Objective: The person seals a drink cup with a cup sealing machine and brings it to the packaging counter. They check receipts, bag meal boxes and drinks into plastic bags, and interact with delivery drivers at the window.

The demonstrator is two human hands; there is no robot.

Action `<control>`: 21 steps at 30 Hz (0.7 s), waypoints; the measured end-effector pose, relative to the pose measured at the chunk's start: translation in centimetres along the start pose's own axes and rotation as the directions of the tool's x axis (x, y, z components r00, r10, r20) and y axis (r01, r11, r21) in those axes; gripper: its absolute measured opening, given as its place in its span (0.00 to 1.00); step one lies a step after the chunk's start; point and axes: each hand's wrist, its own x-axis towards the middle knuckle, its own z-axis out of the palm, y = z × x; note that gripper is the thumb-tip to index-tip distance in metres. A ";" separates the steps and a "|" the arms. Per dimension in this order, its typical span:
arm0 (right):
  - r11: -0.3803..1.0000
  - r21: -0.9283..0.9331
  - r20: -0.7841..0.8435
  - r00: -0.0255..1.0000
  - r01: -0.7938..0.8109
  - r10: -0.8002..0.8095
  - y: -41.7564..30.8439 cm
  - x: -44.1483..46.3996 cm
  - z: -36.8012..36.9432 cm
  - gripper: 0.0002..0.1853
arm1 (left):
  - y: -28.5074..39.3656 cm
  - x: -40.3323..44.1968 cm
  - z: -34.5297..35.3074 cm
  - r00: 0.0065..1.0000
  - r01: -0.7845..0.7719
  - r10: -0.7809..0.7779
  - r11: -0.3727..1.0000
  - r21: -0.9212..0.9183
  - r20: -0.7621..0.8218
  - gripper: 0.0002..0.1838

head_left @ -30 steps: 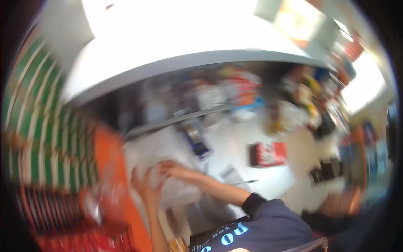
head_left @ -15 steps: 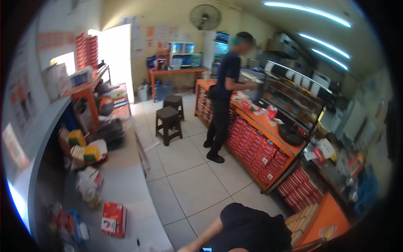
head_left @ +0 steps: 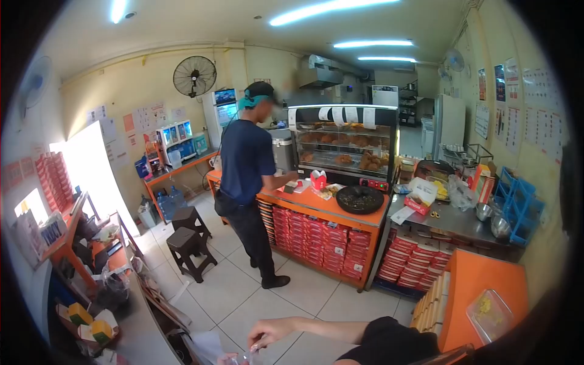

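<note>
Near the bottom edge, my right hand (head_left: 272,331) is closed in a pinch on a piece of thin clear plastic (head_left: 252,354). Only the fingertips of my left hand (head_left: 230,359) show, low and to the left of the right one, closed at the same plastic; the rest of that hand is cut off by the frame edge. A pale sheet (head_left: 207,345) lies just left of the fingertips.
A co-worker (head_left: 248,158) stands at an orange counter (head_left: 286,198) with a food display case (head_left: 344,149). Two dark stools (head_left: 190,246) stand on the tiled floor. An orange-topped cabinet (head_left: 486,286) bears a plastic tray (head_left: 490,316). A grey worktop (head_left: 143,322) runs at left.
The view has swung up and right from the white worktop to the room. My hands, out of frame or cut off half a second ago, show at the bottom with clear plastic.
</note>
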 end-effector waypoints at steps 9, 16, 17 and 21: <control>0.986 -0.148 -0.131 0.990 -0.073 0.054 2.9 0.6 0.9 0.03 | -5.2 -7.8 -0.6 0.793 -0.192 0.369 0.906 0.377 -0.484 0.31; 0.792 0.207 0.293 0.809 -0.574 0.510 5.2 7.7 6.8 0.11 | 2.9 -23.5 -4.5 0.629 -0.349 0.291 0.934 0.072 -0.721 0.23; 0.804 0.196 0.395 0.795 -0.562 0.459 5.6 8.8 8.5 0.11 | 3.9 -25.5 -4.5 0.581 -0.427 0.339 0.901 0.077 -0.740 0.22; 0.793 0.334 0.381 0.843 -0.509 0.380 3.8 17.2 13.8 0.13 | 5.1 -29.3 -5.8 0.410 -0.601 0.434 0.790 0.120 -0.802 0.18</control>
